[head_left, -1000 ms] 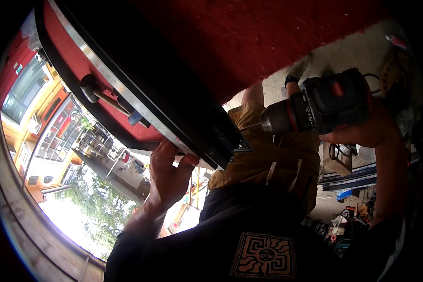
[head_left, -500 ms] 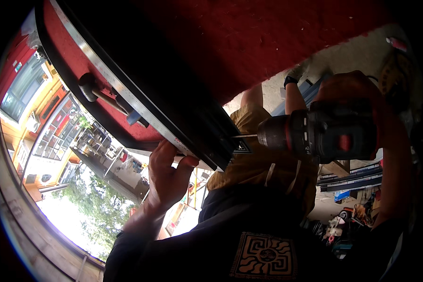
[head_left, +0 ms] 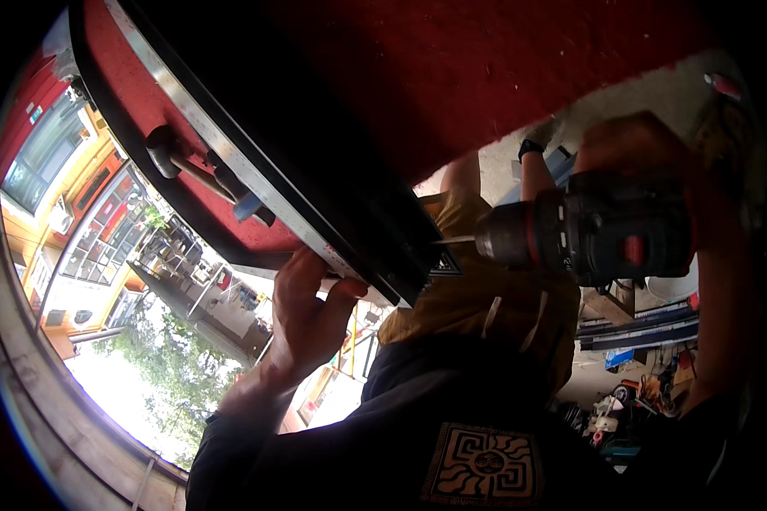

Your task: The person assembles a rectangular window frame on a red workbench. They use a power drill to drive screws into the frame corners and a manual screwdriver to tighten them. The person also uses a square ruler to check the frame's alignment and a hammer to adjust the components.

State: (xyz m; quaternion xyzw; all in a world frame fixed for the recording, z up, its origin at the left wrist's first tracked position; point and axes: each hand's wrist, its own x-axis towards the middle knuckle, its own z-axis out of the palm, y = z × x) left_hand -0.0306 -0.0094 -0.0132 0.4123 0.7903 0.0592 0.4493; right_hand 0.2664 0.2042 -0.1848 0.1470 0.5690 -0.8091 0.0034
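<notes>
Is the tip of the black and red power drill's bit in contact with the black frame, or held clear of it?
In contact: the power drill bit's tip meets the black frame's corner. Whether it is spinning, cannot tell.

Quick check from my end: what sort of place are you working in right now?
Probably a workshop beside an upper-floor window. The right hand drives a power drill into a black frame steadied by the left hand; rooftops and trees show below, and tool clutter lies behind.

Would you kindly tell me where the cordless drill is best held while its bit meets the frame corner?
Hold the cordless drill by its handle, from the rear right, as the right hand seems to. Its body lies level, bit pointing left at the black frame, so the chuck end must stay free.
</notes>
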